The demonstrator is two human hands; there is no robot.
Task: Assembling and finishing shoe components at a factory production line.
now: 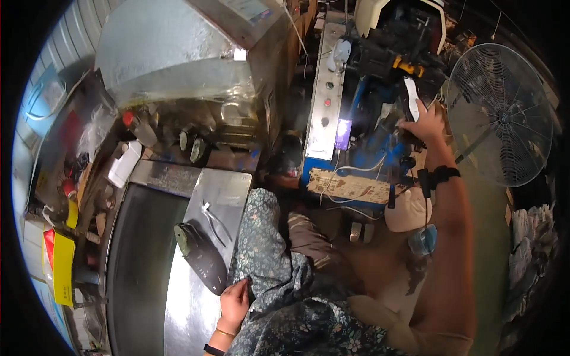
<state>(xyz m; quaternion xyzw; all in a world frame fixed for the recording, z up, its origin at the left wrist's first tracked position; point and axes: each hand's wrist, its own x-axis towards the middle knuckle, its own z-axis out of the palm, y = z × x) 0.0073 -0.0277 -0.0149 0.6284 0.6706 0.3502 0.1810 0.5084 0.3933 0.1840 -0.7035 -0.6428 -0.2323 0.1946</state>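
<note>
The right hand (428, 123), thumb and forefinger parted, meets one white-bottomed shoe (411, 95) at the machine (373, 61); grip unclear. The left hand (235, 301), fingers curled, contents hidden, is near one dark shoe (205, 262) and one pair of pincers (212, 218).

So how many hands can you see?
2: the left hand by the flowery cloth, near the dark shoe; the right hand up at the white object. Others may be hidden.

Two hands (234, 301) (430, 123) and one big fan (503, 117) were seen. One dark shoe (203, 261) was counted on the shiny plate (179, 311).
</note>
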